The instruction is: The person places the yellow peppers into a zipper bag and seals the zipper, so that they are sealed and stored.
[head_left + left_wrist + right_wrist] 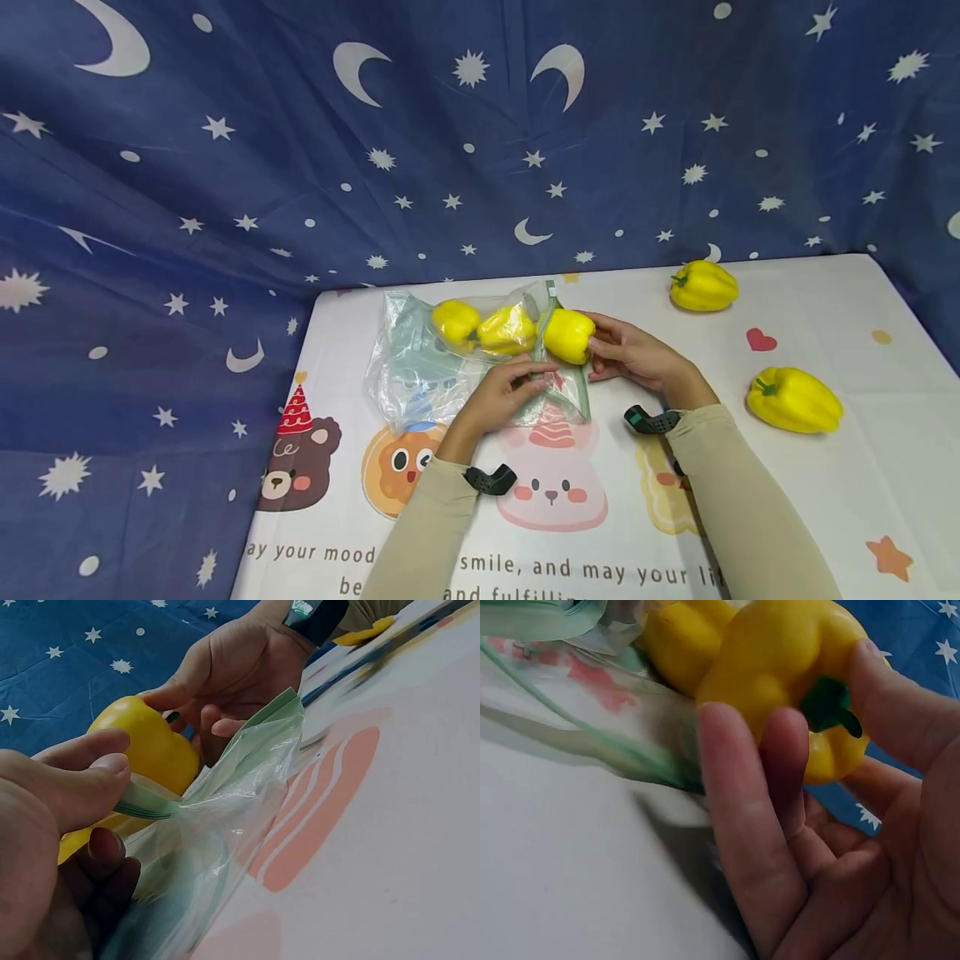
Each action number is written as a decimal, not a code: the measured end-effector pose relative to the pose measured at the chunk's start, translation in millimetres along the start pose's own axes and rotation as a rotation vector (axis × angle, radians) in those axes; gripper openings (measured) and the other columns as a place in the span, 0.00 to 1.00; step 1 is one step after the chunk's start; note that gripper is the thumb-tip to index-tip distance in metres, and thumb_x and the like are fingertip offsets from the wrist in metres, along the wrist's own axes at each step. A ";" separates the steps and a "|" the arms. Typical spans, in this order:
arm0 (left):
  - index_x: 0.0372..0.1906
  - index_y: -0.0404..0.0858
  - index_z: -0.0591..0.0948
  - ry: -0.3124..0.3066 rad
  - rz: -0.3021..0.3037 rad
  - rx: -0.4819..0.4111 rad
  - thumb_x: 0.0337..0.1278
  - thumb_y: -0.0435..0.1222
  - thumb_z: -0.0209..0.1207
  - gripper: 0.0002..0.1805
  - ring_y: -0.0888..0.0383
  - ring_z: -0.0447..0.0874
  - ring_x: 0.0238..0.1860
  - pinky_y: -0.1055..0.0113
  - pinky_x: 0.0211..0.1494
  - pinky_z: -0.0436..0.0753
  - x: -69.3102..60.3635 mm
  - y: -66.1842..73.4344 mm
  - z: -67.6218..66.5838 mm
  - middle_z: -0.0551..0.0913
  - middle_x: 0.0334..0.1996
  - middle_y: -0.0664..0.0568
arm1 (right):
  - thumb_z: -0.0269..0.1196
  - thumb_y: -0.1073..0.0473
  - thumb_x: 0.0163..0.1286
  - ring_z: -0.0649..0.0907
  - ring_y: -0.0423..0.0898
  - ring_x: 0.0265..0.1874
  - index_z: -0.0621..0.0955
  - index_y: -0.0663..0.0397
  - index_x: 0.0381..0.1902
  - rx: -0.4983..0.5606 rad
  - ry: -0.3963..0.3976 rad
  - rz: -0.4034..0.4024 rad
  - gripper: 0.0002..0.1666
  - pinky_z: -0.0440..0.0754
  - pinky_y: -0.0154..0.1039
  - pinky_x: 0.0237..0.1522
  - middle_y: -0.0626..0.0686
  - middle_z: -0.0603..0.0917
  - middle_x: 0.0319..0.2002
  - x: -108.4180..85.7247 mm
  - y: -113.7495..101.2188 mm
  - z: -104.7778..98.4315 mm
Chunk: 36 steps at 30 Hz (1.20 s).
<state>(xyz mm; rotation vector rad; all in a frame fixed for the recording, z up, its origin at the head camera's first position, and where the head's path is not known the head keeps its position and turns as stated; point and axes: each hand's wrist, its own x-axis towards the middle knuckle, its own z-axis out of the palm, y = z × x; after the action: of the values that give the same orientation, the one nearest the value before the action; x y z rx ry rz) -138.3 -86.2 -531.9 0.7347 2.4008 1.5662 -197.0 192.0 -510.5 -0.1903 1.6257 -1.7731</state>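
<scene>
From the head, the trouble I can picture is the held pepper (572, 335) snagging on the green strip (584, 398) of the clear bag (408, 367), because the mouth looks slack around it. The two bagged peppers (507, 329) lie close to that mouth, so they could block it too. The held pepper sits right at the mouth, just left of the right hand (633, 354), whose fingers bend round its outer end; the left hand (504, 390) is at the bag's near side. Two loose peppers (705, 286) rest on the worktop (862, 500) to the right, well apart from the bag.

From the left wrist, I see thumb and finger nearly together, pinching the strip; it is a small hold on thin plastic, so a hard push could tug it loose. The held pepper is just beyond those fingers, with the right hand behind it.

From the right wrist, the pepper might tip or roll, being held only at its stem end. The thumb lies beside the green stem (829, 705), the fingers half bent and about as far apart as the pepper is wide; whether the nearest fingertip touches it, I cannot tell
</scene>
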 end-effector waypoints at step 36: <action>0.61 0.54 0.84 0.011 -0.050 -0.031 0.71 0.41 0.61 0.17 0.58 0.80 0.53 0.59 0.63 0.77 -0.6 0.8 0.6 0.86 0.47 0.56 | 0.50 0.44 0.81 0.72 0.42 0.26 0.67 0.56 0.70 -0.105 0.227 -0.068 0.30 0.70 0.31 0.23 0.53 0.74 0.31 15.6 2.7 17.7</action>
<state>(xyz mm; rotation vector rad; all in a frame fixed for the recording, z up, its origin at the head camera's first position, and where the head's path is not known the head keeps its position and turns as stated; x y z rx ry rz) -137.3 -85.7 -531.5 0.6574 2.3781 1.5877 -197.6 168.7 -514.8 -0.0956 1.8953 -1.8153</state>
